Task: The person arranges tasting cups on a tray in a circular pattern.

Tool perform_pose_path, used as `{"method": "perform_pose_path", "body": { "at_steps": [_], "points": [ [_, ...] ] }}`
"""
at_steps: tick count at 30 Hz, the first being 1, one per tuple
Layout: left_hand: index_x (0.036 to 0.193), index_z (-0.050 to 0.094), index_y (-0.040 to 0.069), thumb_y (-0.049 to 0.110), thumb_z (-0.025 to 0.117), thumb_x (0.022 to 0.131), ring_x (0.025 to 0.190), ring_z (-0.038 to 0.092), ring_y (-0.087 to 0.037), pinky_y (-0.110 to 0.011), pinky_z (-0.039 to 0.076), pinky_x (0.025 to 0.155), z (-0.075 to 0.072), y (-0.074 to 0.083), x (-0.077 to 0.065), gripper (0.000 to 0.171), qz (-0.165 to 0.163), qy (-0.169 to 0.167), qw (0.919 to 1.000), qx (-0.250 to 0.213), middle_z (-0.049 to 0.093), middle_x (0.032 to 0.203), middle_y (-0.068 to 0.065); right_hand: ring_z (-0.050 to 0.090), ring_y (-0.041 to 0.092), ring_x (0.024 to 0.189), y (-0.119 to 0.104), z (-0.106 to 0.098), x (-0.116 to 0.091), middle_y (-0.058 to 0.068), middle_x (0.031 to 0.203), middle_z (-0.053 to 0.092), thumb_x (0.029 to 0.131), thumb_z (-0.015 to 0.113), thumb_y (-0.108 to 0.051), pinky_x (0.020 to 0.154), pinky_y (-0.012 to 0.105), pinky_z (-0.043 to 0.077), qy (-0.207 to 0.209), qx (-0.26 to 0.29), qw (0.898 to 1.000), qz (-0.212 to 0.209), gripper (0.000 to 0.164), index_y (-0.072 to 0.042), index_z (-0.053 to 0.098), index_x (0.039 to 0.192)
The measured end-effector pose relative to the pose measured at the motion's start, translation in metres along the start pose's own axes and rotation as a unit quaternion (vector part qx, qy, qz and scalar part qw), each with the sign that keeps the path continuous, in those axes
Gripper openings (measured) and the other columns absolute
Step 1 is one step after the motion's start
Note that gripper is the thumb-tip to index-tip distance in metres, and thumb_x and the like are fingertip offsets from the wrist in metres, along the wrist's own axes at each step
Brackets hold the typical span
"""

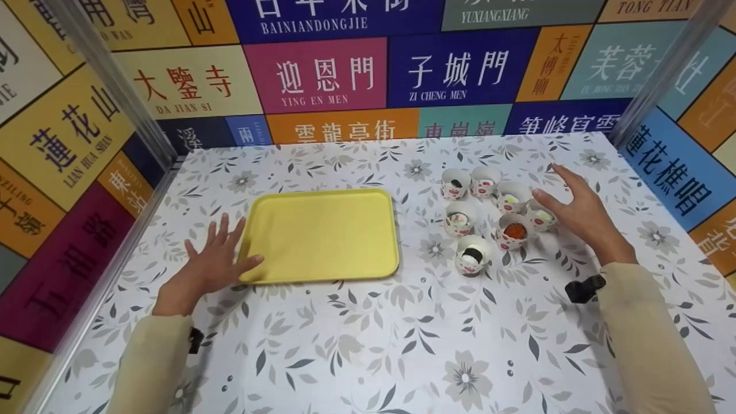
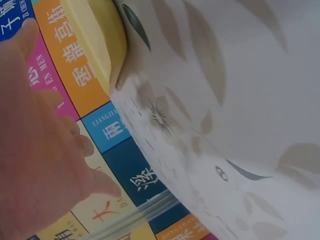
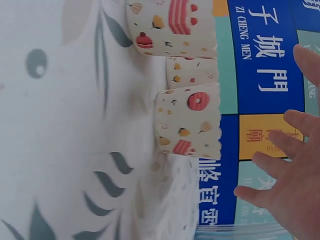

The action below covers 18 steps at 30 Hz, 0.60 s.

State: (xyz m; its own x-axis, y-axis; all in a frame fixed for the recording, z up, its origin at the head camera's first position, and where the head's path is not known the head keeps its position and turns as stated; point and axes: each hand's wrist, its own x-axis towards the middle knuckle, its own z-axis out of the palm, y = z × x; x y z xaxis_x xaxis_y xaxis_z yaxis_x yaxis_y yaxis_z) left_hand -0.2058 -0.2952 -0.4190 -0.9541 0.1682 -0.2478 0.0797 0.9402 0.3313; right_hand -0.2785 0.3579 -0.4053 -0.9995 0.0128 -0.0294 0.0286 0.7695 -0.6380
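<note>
A yellow tray lies on the patterned tablecloth left of the middle. My left hand is spread at its left edge, thumb over the near left corner in the head view. Only the tray's edge shows in the left wrist view. On the right, several printed paper cups stand in a loose cluster with small pieces of food inside. One cup holds an orange-topped piece, another a white piece with a dark band. My right hand, fingers apart and holding nothing, hovers beside the rightmost cup.
A floral tablecloth covers the table. Behind and at both sides stand panels of coloured blocks with lettering. Clear upright strips mark the corners. A small black device sits at the right wrist.
</note>
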Motion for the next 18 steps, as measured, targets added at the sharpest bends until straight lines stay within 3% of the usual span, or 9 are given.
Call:
{"method": "perform_pose_path", "body": {
  "at_steps": [6,14,18],
  "points": [
    [0.162,-0.005,0.012,0.070,0.044,0.095,0.150,-0.014,-0.054,-0.083,-0.015,0.104,0.006,-0.006,-0.005,0.101,0.006,-0.013,0.9998,-0.015,-0.018,0.166,-0.024,0.008,0.048,0.154,0.013,0.003,-0.003,0.014,0.170,-0.004,0.091,0.057,-0.066,0.112,0.078,0.013,-0.012,0.042,0.999,0.023,0.098,-0.031,0.000,0.162],
    [0.161,-0.008,0.010,0.074,0.051,0.089,0.148,-0.015,-0.056,-0.086,-0.010,0.103,0.010,-0.008,-0.006,0.113,-0.021,-0.053,0.9981,-0.026,-0.018,0.164,-0.029,0.006,0.047,0.154,0.028,0.005,-0.003,0.014,0.170,-0.005,0.092,0.063,-0.058,0.115,0.075,0.014,-0.079,0.091,0.992,0.027,0.101,-0.032,-0.006,0.161],
    [0.161,-0.007,0.009,0.072,0.058,0.087,0.148,-0.015,-0.057,-0.086,-0.009,0.103,0.011,-0.009,-0.007,0.117,-0.021,-0.063,0.9973,-0.032,-0.017,0.163,-0.030,0.005,0.046,0.155,0.034,0.007,-0.004,0.013,0.170,-0.003,0.090,0.066,-0.059,0.117,0.074,0.012,-0.082,0.098,0.991,0.036,0.104,-0.031,-0.004,0.162]
  ]
}}
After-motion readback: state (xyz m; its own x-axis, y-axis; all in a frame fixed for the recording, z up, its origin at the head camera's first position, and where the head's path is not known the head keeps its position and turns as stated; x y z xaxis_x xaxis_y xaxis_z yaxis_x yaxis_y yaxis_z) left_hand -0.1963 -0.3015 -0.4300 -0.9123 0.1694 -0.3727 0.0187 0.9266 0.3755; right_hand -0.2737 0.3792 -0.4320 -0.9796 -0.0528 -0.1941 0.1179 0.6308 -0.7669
